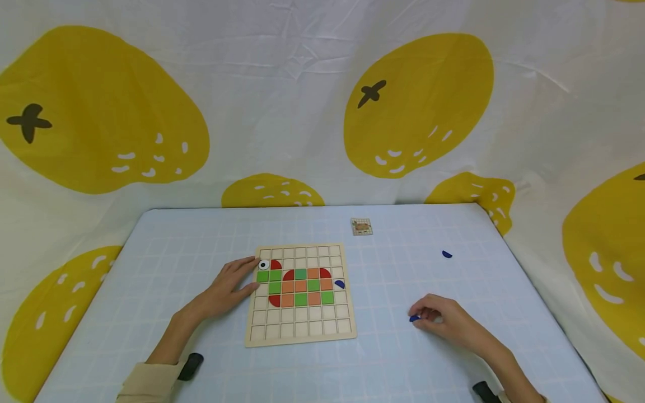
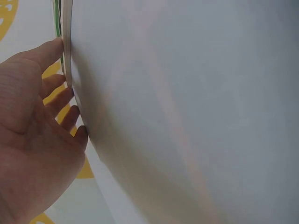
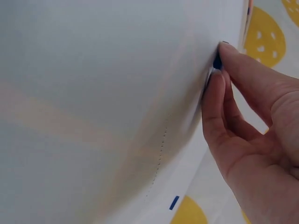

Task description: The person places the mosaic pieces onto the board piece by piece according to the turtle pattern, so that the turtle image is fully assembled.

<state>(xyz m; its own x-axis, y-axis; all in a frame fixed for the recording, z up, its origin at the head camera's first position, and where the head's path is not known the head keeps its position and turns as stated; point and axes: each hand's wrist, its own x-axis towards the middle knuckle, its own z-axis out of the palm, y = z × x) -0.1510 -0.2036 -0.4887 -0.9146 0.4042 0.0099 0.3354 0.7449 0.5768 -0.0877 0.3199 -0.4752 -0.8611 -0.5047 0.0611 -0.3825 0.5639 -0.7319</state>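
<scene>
My right hand (image 1: 445, 320) pinches a small dark blue rounded piece (image 1: 414, 318) between thumb and fingers, low over the table right of the board. The right wrist view shows this blue piece (image 3: 217, 61) at the fingertips. My left hand (image 1: 227, 288) rests at the left edge of a square wooden grid board (image 1: 302, 333), fingers straight and touching its rim. Green, orange and red tiles (image 1: 300, 286) fill several cells in the board's middle. A round eye piece (image 1: 263, 265) sits at the upper left, and a blue piece (image 1: 340, 284) lies in a right-hand cell.
Another blue rounded piece (image 1: 447, 254) lies on the table (image 1: 403, 369) beyond my right hand. Behind the board is a small picture card (image 1: 361, 226). A white curtain with yellow fruit prints (image 1: 302, 112) hangs along the table's back edge.
</scene>
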